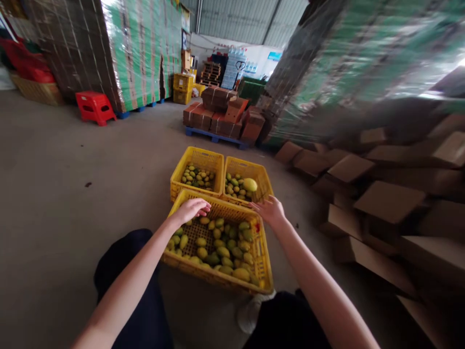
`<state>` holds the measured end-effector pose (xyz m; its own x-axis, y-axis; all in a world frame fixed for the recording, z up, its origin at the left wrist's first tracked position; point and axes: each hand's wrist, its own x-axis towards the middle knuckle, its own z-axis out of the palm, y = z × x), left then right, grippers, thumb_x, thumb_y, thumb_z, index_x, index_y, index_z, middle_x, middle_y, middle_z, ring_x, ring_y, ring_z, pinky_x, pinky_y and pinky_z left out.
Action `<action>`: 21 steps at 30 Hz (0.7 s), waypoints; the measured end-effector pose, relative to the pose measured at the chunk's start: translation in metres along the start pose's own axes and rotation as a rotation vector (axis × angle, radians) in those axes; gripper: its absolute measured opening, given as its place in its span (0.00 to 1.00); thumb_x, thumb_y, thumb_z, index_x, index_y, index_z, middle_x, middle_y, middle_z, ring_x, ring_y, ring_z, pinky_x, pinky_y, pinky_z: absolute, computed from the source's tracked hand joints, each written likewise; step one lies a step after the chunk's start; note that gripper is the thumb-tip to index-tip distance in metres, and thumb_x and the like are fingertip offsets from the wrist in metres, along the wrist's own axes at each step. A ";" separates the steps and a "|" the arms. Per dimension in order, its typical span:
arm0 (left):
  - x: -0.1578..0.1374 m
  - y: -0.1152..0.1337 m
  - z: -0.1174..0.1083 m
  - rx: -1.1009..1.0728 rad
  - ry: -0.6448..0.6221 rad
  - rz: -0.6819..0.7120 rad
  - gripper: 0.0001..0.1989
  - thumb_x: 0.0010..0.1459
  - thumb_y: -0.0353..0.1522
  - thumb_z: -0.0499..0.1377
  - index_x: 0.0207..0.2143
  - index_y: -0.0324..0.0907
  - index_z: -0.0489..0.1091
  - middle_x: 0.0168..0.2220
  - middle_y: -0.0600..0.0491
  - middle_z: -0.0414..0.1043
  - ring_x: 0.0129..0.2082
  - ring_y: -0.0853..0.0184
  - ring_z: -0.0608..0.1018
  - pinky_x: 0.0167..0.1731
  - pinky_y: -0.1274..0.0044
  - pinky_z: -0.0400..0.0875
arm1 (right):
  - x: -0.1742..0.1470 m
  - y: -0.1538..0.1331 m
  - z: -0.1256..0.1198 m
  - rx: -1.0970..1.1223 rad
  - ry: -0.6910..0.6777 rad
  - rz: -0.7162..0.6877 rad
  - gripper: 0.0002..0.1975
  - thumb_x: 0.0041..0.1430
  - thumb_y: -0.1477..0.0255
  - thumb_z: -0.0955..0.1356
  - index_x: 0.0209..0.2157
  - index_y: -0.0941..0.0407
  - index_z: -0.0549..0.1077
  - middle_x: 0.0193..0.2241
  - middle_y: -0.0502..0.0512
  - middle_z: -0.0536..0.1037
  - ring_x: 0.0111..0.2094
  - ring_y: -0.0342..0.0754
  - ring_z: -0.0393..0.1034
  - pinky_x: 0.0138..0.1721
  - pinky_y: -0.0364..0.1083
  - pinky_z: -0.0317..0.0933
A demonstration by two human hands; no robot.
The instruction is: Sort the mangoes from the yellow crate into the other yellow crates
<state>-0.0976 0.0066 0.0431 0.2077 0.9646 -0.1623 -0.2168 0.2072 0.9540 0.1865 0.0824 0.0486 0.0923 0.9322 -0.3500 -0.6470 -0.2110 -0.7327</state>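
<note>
A yellow plastic crate (263, 261) of small yellow-green fruit (222, 252), which look like mangoes or lemons, stands right in front of me. Over its far left part hovers my left hand (192, 209), empty, its fingers loosely stretched. My right hand (269, 209) is above the far right corner, fingers apart and nothing in them. Behind stand two more yellow crates, a left one (178, 177) and a right one (263, 177), each with fruit at the bottom. One larger, paler yellow fruit (250, 184) lies on the pile in the right one, just beyond my right hand.
Cardboard boxes (390, 201) lie in a heap on the right. A blue pallet (214, 137) bears bundled flat cartons farther ahead. Film-wrapped green stacks (145, 53) rise on both sides. A red stool (95, 107) stands at left on the concrete floor.
</note>
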 end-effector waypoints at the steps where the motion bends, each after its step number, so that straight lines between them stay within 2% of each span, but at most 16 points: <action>1: -0.003 0.003 -0.001 0.042 0.023 0.019 0.08 0.54 0.27 0.59 0.27 0.41 0.77 0.28 0.51 0.78 0.25 0.69 0.76 0.28 0.82 0.66 | 0.001 -0.002 -0.003 -0.033 0.037 0.056 0.09 0.56 0.77 0.62 0.38 0.58 0.70 0.28 0.56 0.76 0.27 0.51 0.74 0.26 0.53 0.72; 6: -0.014 0.002 -0.006 0.294 0.165 0.121 0.06 0.50 0.28 0.63 0.22 0.44 0.76 0.26 0.53 0.76 0.30 0.64 0.77 0.35 0.80 0.68 | -0.026 0.028 -0.020 -0.179 0.097 0.464 0.13 0.56 0.77 0.60 0.41 0.61 0.71 0.35 0.64 0.78 0.35 0.54 0.77 0.30 0.52 0.73; 7: -0.015 -0.002 -0.008 0.363 0.178 0.131 0.06 0.50 0.28 0.64 0.22 0.45 0.75 0.24 0.53 0.75 0.32 0.63 0.77 0.37 0.80 0.68 | -0.031 0.034 -0.022 -0.176 0.100 0.482 0.13 0.56 0.78 0.60 0.41 0.61 0.71 0.35 0.64 0.78 0.35 0.54 0.77 0.29 0.52 0.73; 10: -0.014 -0.019 -0.020 0.507 0.259 0.101 0.09 0.47 0.28 0.66 0.19 0.46 0.71 0.21 0.54 0.71 0.41 0.58 0.78 0.43 0.78 0.69 | -0.037 0.042 -0.023 -0.099 0.121 0.420 0.14 0.54 0.80 0.60 0.40 0.60 0.71 0.33 0.62 0.79 0.35 0.52 0.76 0.29 0.49 0.72; 13: -0.006 -0.041 -0.037 0.606 0.345 0.020 0.10 0.46 0.28 0.66 0.19 0.45 0.68 0.24 0.51 0.72 0.50 0.54 0.75 0.48 0.74 0.67 | -0.039 0.037 -0.022 -0.022 0.105 0.384 0.13 0.52 0.80 0.61 0.39 0.58 0.71 0.30 0.60 0.78 0.35 0.51 0.75 0.29 0.48 0.71; 15: 0.003 -0.059 -0.047 0.847 0.283 -0.070 0.08 0.48 0.32 0.65 0.21 0.44 0.68 0.29 0.49 0.74 0.51 0.52 0.74 0.50 0.72 0.66 | -0.044 0.033 -0.020 0.018 0.081 0.369 0.13 0.51 0.80 0.61 0.37 0.58 0.71 0.30 0.59 0.78 0.34 0.51 0.74 0.29 0.47 0.70; 17: 0.017 -0.082 -0.053 1.104 0.153 -0.181 0.08 0.50 0.36 0.64 0.23 0.44 0.70 0.32 0.47 0.76 0.50 0.52 0.75 0.49 0.70 0.66 | -0.053 0.030 -0.018 0.053 0.076 0.370 0.11 0.51 0.80 0.61 0.36 0.58 0.71 0.29 0.58 0.77 0.32 0.49 0.73 0.28 0.46 0.69; 21: 0.048 -0.141 -0.055 1.289 -0.084 -0.363 0.07 0.51 0.37 0.62 0.27 0.42 0.73 0.33 0.48 0.78 0.43 0.55 0.78 0.45 0.71 0.69 | -0.072 0.028 -0.012 0.100 0.030 0.402 0.09 0.48 0.79 0.62 0.33 0.58 0.70 0.26 0.57 0.76 0.28 0.47 0.71 0.26 0.43 0.67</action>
<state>-0.1095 0.0330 -0.1127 0.1290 0.8659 -0.4834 0.9000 0.1024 0.4237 0.1705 0.0053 0.0461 -0.1623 0.7720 -0.6146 -0.7064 -0.5258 -0.4738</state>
